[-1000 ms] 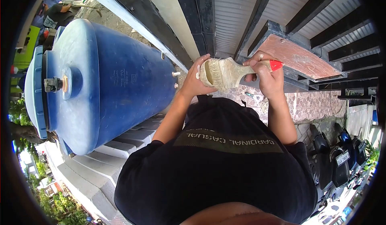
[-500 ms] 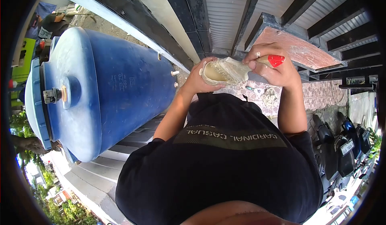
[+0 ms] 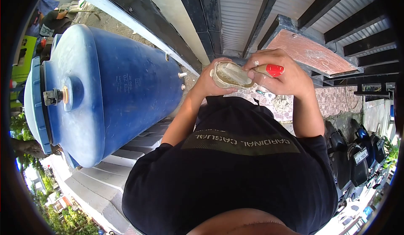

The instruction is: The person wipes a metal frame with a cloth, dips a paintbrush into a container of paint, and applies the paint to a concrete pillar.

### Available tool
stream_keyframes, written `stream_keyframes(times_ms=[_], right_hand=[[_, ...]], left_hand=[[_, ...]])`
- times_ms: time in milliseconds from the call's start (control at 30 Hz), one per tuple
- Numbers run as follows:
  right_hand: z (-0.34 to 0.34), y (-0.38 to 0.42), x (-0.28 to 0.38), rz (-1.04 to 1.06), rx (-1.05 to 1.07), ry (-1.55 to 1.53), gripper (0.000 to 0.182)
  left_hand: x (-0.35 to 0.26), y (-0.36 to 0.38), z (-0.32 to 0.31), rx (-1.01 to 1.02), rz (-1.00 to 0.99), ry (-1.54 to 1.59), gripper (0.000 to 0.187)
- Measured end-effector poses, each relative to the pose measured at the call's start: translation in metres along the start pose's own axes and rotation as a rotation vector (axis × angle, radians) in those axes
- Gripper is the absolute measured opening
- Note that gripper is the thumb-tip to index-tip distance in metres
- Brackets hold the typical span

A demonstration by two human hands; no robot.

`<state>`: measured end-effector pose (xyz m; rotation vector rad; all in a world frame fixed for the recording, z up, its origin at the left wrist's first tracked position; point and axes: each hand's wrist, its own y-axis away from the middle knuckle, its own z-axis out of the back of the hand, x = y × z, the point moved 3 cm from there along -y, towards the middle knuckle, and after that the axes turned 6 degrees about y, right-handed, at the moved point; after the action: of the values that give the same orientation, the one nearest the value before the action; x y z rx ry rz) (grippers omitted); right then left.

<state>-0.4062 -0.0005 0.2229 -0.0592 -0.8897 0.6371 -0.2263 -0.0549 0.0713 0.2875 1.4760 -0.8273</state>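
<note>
My left hand is wrapped around a small plastic container whose inside is coated with a cream, paint-like substance. In my right hand, the fingers are closed on the handle of a paintbrush, which has a red end. The brush head lies down inside the container, pale with the same substance. White smears mark the right-hand fingers. Both hands are close together in front of my chest.
A large blue water tank lies to the left, beside grey steps. Dark beams and a reddish panel are at the upper right. Several motorcycles stand at the right, near patterned tiling.
My right hand has moved left and lowered the paintbrush into the container; the brush head was over its rim before. My left hand still holds the container, now turned slightly.
</note>
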Motion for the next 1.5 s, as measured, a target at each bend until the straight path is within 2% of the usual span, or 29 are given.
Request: stream_keyframes(times_ms=[67,133,467,567,667,700,833,933,1000,1067,1167,1233,1267,1333,1500], right_hand=[[-0.003,0.001,0.0,0.015,-0.072,-0.046,0.013],[-0.005,0.003,0.001,0.042,-0.113,-0.084,0.011],[0.0,0.013,-0.009,0.061,-0.047,-0.187,0.011],[0.006,0.016,0.003,0.08,-0.049,-0.127,0.012],[0.011,0.019,0.017,0.091,-0.069,0.061,0.013],[0.008,0.019,0.016,0.109,-0.049,0.062,0.013],[-0.007,0.025,0.006,0.148,-0.188,0.111,0.02],[-0.029,0.027,-0.005,0.202,-0.252,0.002,0.02],[-0.042,0.025,-0.012,0.2,-0.403,-0.038,0.017],[-0.062,0.023,-0.025,0.157,-0.466,-0.168,0.018],[-0.093,0.014,-0.037,0.096,-0.575,-0.425,0.019],[-0.115,0.008,-0.045,-0.019,-0.638,-0.59,0.021],[-0.124,0.002,-0.049,-0.018,-0.635,-0.593,0.021],[-0.139,-0.012,-0.056,-0.079,-0.674,-0.859,0.023],[-0.156,-0.052,-0.049,-0.069,-0.711,-1.189,0.02]], left_hand=[[0.001,-0.001,0.004,-0.058,-0.099,-0.071,0.082],[0.001,-0.001,0.004,-0.068,-0.097,-0.048,0.081],[-0.013,-0.005,-0.001,0.019,-0.047,-0.035,0.079],[-0.005,-0.004,0.0,-0.028,-0.148,0.016,0.083],[-0.002,0.0,0.004,-0.085,-0.127,0.1,0.087],[0.0,0.001,0.007,-0.11,-0.135,0.095,0.087],[0.005,0.011,0.023,-0.142,-0.164,-0.045,0.095],[0.006,0.023,0.032,-0.173,-0.146,-0.067,0.1],[0.003,0.028,0.039,-0.218,-0.121,-0.035,0.1],[-0.003,0.034,0.047,-0.297,-0.11,-0.147,0.099],[0.014,0.048,0.062,-0.444,-0.053,-0.046,0.098],[0.012,0.053,0.074,-0.473,-0.048,-0.108,0.096],[0.009,0.056,0.078,-0.491,-0.05,-0.13,0.096],[0.0,0.062,0.091,-0.511,-0.048,-0.29,0.095],[0.002,0.068,0.122,-0.565,-0.054,-0.222,0.089]])
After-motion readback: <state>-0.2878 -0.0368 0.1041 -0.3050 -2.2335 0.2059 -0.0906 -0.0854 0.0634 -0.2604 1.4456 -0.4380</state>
